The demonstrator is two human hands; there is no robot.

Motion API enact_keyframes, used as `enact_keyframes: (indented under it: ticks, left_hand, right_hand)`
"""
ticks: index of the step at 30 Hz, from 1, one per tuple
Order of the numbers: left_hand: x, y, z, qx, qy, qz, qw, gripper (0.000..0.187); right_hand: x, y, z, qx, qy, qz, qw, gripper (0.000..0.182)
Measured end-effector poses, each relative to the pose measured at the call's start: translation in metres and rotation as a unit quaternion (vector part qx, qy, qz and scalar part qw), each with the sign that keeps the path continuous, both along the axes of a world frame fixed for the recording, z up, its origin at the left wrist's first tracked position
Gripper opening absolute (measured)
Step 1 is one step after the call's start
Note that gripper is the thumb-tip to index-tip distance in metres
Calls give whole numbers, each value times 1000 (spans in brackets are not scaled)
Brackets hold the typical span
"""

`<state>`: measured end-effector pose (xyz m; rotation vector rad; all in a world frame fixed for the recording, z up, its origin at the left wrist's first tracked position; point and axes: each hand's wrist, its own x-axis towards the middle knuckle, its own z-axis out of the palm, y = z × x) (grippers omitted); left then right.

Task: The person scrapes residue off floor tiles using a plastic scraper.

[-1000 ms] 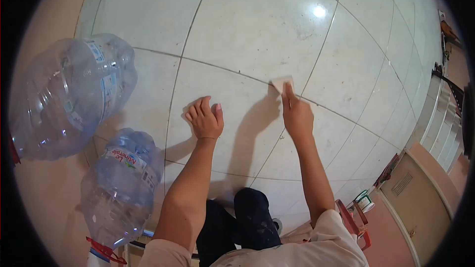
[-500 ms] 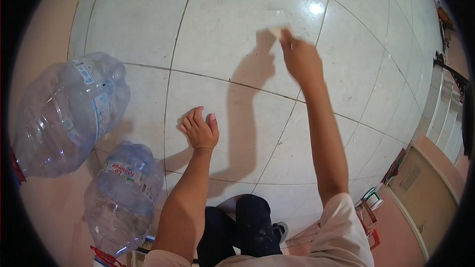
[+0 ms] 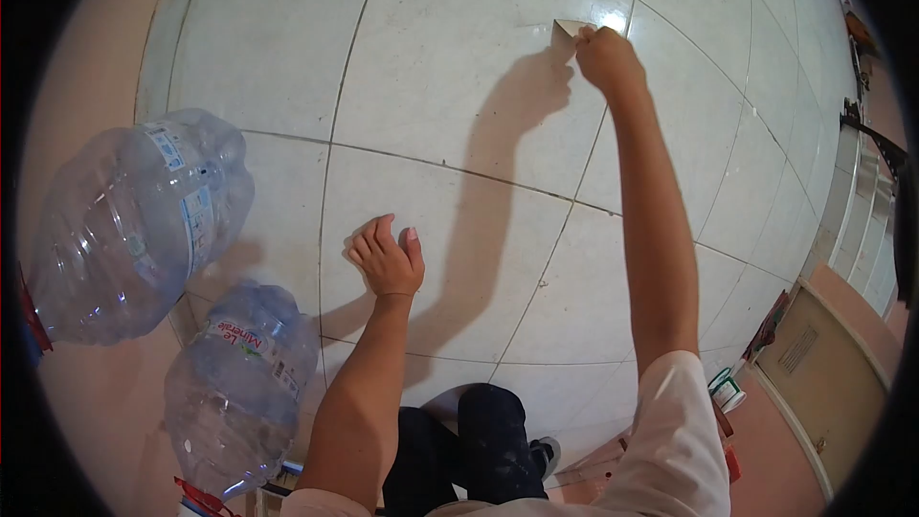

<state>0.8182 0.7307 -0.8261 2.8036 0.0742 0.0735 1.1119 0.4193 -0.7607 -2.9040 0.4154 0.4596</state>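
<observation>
My right hand [image 3: 609,59] is closed around a flat, pale piece with a pointed corner [image 3: 567,29], held low over the white tiled surface [image 3: 459,57]. Its exact kind I cannot tell; the fingers cover much of it. Beside it on the tile shows a faint pale streak, close to a bright glare spot. Nearer to me, my left hand [image 3: 386,258] is empty, its fingers apart and slightly bent, with the thumb pointing up. Shadows of both arms fall across the tiles.
On the left lie a large clear plastic water bottle [image 3: 124,230] and another labelled Le Minerale [image 3: 239,383], both with red at the neck. A pink wall [image 3: 91,115] borders the tiles. At right are a pale door-like panel [image 3: 814,364] and a green-and-white container [image 3: 728,391].
My right hand has moved right and slightly farther away with the pale piece, whose pointed corner now shows more sharply. The left hand stays nearly in place, fingers still apart.
</observation>
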Motion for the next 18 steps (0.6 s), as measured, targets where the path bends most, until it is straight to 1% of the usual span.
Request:
enact_keyframes:
  ticks: [1, 2, 3, 5, 7, 9, 11, 13, 15, 17, 18]
  left_hand:
    - [-2, 2, 1, 10, 8, 2, 1000, 42]
    - [-5, 3, 2, 10, 11, 4, 1000, 42]
    - [-6, 3, 1, 4, 11, 5, 1000, 42]
    - [-2, 2, 0, -5, 8, 13, 1000, 42]
    - [-2, 3, 2, -2, 12, 4, 1000, 42]
    - [-4, 3, 1, -9, 23, 16, 1000, 42]
    - [-4, 2, -1, -19, 32, 14, 999, 43]
    - [-5, 2, -1, -14, 27, 11, 999, 43]
    - [-7, 2, 2, -7, 25, 6, 1000, 44]
    - [1, 3, -1, 7, 8, 4, 1000, 44]
    - [0, 2, 0, 5, 8, 3, 1000, 45]
  right_hand:
    - [11, -2, 4, -15, 27, -10, 999, 39]
    - [11, -4, 12, 10, 55, -26, 998, 42]
    - [1, -13, 8, 7, 56, -25, 998, 42]
    - [-33, -24, 6, -7, 24, 28, 999, 42]
    - [-89, -7, 32, -1, 30, 39, 999, 40]
    - [-127, 13, 44, 18, 106, -16, 994, 37]
    - [-137, 20, 34, 13, 109, -6, 994, 38]
    - [-120, 19, 23, 6, 98, 5, 995, 36]
    - [-90, 17, 6, -17, 31, 36, 999, 34]
    - [-47, 26, 14, -19, 37, -2, 999, 34]
    - [-30, 23, 8, -6, 25, 9, 1000, 35]
